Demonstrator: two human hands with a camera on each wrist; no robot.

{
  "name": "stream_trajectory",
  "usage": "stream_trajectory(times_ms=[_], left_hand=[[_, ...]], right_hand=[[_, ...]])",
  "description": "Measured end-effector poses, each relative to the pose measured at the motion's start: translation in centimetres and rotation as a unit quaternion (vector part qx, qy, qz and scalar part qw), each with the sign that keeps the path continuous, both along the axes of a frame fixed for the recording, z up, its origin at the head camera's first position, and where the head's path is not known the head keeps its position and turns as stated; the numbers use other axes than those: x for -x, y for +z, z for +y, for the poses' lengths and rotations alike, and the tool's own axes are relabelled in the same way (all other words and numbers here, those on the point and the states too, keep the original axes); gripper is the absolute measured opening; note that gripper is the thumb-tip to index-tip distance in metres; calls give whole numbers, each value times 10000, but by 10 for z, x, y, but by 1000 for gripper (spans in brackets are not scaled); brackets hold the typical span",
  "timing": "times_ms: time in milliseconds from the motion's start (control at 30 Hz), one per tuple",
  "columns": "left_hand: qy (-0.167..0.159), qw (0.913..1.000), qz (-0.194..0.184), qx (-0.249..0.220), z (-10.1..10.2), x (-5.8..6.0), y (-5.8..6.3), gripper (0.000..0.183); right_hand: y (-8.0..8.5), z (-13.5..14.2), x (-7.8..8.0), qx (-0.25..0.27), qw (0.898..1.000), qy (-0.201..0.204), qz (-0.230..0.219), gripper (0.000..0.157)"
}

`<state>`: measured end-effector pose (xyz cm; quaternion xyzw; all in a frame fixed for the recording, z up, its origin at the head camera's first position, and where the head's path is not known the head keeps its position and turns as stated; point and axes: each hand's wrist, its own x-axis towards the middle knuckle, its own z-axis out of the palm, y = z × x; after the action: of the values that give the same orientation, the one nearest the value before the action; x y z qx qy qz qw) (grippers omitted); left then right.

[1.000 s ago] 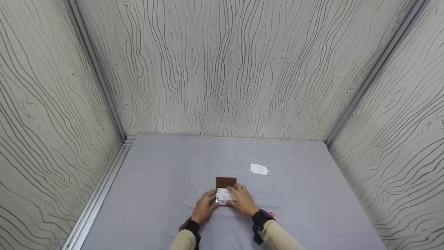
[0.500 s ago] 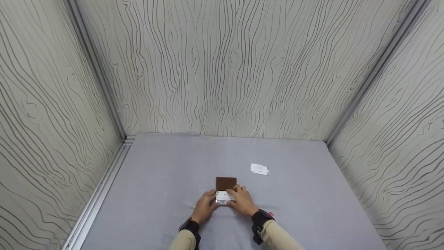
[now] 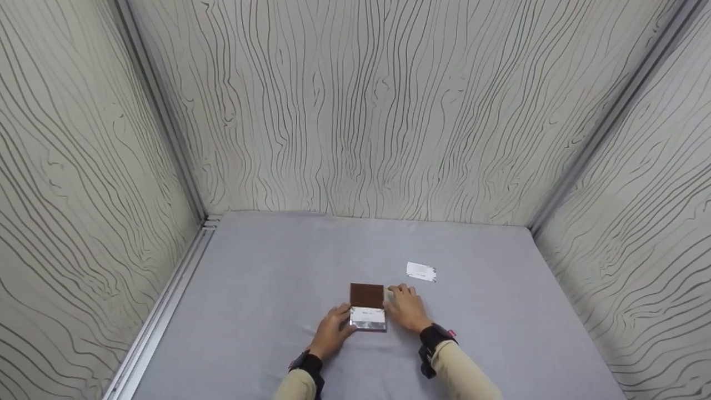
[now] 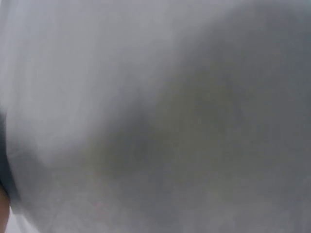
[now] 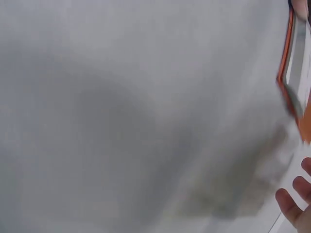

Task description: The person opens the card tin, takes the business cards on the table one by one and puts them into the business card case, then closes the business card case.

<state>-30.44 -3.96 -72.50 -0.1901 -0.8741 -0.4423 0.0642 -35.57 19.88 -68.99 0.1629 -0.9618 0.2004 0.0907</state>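
A brown card holder [image 3: 366, 295] lies unfolded on the grey cloth in the head view. Its near half has a pocket with a white printed card [image 3: 364, 314] in it, lying flush below the fold. My left hand [image 3: 329, 334] grips the holder's left side, thumb at the near corner and fingers along the edge. Just off the right edge is my right hand [image 3: 408, 311], its fingers loosely bent and holding nothing. In the right wrist view the holder's brown edge [image 5: 284, 60] shows at the upper right, above my right fingertips [image 5: 287, 201].
A second white card [image 3: 421, 271] lies flat beyond my right hand. Grey cloth [image 3: 278, 266] covers the table, with a metal rail [image 3: 161, 311] along its left side. Wood-grain panels [image 3: 355, 111] stand at the back and both sides. The left wrist view is nearly all cloth.
The white card has slid down toward me into the near half's pocket. My right hand has let go and moved right, off the holder. My left hand stays at the left edge.
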Motion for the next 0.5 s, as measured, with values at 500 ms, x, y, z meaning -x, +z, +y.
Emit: stream_trajectory(times_ms=[500], left_hand=[[-131,9979,616,150,-1,3,0,44]], right_hand=[[13,54,40,-413,9971,-510,-380,37]])
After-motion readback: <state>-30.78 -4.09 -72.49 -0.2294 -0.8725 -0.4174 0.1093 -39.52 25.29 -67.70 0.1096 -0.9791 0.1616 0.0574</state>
